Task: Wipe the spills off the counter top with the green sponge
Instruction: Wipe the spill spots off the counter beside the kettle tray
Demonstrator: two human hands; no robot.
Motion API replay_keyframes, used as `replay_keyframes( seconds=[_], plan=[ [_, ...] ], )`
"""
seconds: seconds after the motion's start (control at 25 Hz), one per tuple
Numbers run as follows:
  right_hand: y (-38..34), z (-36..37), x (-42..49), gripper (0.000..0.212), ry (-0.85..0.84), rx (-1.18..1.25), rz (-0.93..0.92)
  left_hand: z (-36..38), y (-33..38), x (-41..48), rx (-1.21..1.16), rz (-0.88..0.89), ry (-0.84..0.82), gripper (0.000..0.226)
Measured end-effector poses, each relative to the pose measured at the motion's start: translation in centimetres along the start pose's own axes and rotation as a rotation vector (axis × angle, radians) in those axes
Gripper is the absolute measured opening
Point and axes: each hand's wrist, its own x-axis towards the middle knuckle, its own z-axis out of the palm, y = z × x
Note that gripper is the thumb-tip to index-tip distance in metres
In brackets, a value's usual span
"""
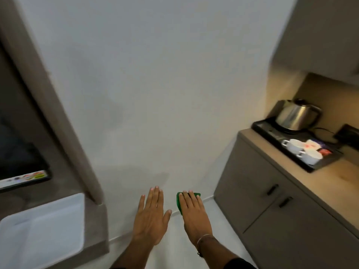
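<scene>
Head view. My left hand (pixel 150 215): open, fingers spread, palm down, empty. My right hand (pixel 192 210): fingers flat over the green sponge (pixel 179 200), holding it under the palm; a thin band at the wrist. Both hands are stretched out ahead of me, over pale floor near the wall. Counter (pixel 318 177): to my right, well apart from the sponge. On it, a black tray (pixel 272 133) with a steel kettle (pixel 297 116) and two white cups (pixel 303 151). Cabinet doors (pixel 262 200) below.
</scene>
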Motion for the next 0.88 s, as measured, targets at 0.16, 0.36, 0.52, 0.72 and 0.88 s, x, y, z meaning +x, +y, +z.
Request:
replay_keyframes(
  seconds=[0.16,0.36,0.52,0.72,0.88],
  plan=[
    [12.8,-3.9,-5.3,0.085,0.034,-0.058,0.27,-0.2,12.8,4.9,0.012,0.255,0.004,0.109],
    [26.2,-8.0,-11.0,0.088,0.038,-0.133,0.584,0.2,27.0,10.6,0.008,0.548,0.015,0.091],
    [35.2,-10.2,-14.7,0.081,0.041,-0.199,0.785,0.8,37.2,15.4,0.007,0.757,0.045,0.084],
    [45.1,-12.1,-18.4,0.075,0.026,-0.205,1.04,1.8,51.0,21.8,-0.046,0.968,0.015,0.078],
    [50.9,-13.1,-19.6,0.081,-0.054,-0.152,1.168,2.6,59.6,25.5,-0.063,1.118,-0.018,0.076]
  ],
)
